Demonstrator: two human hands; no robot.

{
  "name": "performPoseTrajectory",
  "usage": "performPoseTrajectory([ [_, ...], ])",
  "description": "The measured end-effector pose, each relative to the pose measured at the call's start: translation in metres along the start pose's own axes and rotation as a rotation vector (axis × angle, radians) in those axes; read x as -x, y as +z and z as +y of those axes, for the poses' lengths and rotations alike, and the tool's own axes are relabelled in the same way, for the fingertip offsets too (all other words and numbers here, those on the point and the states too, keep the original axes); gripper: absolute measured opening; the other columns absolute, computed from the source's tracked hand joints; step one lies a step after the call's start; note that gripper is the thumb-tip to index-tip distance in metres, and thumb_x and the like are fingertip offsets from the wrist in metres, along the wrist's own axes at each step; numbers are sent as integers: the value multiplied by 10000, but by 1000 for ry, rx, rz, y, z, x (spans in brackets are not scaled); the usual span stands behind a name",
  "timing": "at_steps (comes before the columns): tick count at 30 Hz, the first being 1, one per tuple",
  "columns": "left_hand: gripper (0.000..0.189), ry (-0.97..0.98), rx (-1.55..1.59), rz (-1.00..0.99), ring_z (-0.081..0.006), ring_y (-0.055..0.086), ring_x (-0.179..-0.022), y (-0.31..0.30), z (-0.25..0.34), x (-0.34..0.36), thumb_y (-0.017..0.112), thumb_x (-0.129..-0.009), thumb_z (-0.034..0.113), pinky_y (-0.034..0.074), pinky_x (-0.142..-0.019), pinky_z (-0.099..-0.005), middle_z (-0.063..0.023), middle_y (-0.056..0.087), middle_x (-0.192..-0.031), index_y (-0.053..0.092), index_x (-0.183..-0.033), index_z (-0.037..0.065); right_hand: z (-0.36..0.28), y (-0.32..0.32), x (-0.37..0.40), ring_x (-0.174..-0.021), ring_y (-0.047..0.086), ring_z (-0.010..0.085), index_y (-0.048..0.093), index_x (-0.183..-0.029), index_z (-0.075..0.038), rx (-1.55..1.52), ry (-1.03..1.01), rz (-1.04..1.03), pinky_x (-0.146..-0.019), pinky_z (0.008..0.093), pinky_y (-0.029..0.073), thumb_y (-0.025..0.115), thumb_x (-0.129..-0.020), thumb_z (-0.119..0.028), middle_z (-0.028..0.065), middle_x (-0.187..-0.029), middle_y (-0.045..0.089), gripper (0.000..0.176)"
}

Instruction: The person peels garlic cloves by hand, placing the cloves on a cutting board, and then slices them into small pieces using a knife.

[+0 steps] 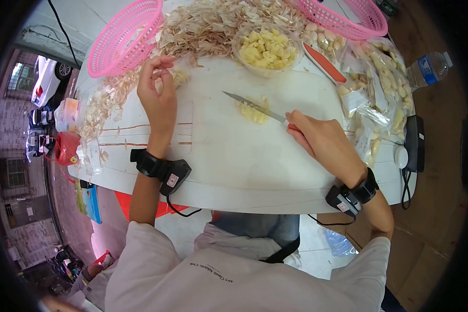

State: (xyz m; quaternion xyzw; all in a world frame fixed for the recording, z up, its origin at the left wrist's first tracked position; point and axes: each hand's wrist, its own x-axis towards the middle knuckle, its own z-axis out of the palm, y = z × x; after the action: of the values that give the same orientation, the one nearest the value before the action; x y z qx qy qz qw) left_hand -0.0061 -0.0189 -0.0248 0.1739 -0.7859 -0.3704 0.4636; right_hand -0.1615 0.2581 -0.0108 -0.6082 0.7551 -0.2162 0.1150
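My right hand [325, 140] is closed around the reddish handle of a knife [252, 105]. The blade lies over a small heap of chopped garlic [256, 115] on the white cutting board [226, 156]. My left hand [158, 88] is raised left of the board, fingers loosely bent and apart, with nothing visible in them. Just beside its fingers sits a clear bag or dish of pale garlic [180, 77], partly hidden. Beyond the board stands a clear plastic bowl [268, 73] of cut garlic pieces [268, 48].
Garlic skins [203, 28] are piled at the back, between two pink baskets [127, 39]. A second knife with an orange handle [325, 62] lies beside bags of peeled garlic [377, 88]. A water bottle [430, 68] stands at right, a red container [66, 148] at left.
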Motion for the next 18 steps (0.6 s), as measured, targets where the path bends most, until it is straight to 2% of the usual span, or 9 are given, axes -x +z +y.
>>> performPoseTrajectory([
  [7, 188, 0, -14, 13, -135, 574, -962, 1, 0, 0, 460, -902, -31, 454, -854, -277, -67, 620, -1037, 590, -1037, -16, -1, -2, 0, -716, 634, 345, 533, -1094, -64, 111, -47, -68, -603, 412, 498, 598, -911, -111, 143, -860, 659, 200],
  [12, 194, -1, -2, 29, -139, 584, -943, 1, 0, 0, 451, -896, -50, 466, -833, -293, -62, 632, -1019, 593, -1019, -3, 3, 2, 0, -729, 646, 344, 530, -1104, -67, -68, -47, 57, -616, 397, 514, 599, -920, -129, 145, -882, 671, 206],
  [16, 195, -24, -5, 21, -142, 587, -939, 2, 2, 1, 443, -901, -51, 468, -836, -297, -60, 633, -1021, 590, -1019, -1, 1, 0, 1, -732, 653, 336, 534, -1091, -68, -62, -56, 49, -617, 385, 520, 602, -922, -133, 141, -889, 675, 194],
  [18, 195, -33, -7, 22, -144, 588, -938, 2, 3, 1, 442, -901, -53, 469, -838, -299, -59, 633, -1021, 588, -1020, -1, -1, 1, 1, -729, 651, 329, 535, -1078, -67, 78, -71, -25, -603, 383, 513, 606, -917, -134, 137, -880, 673, 188],
])
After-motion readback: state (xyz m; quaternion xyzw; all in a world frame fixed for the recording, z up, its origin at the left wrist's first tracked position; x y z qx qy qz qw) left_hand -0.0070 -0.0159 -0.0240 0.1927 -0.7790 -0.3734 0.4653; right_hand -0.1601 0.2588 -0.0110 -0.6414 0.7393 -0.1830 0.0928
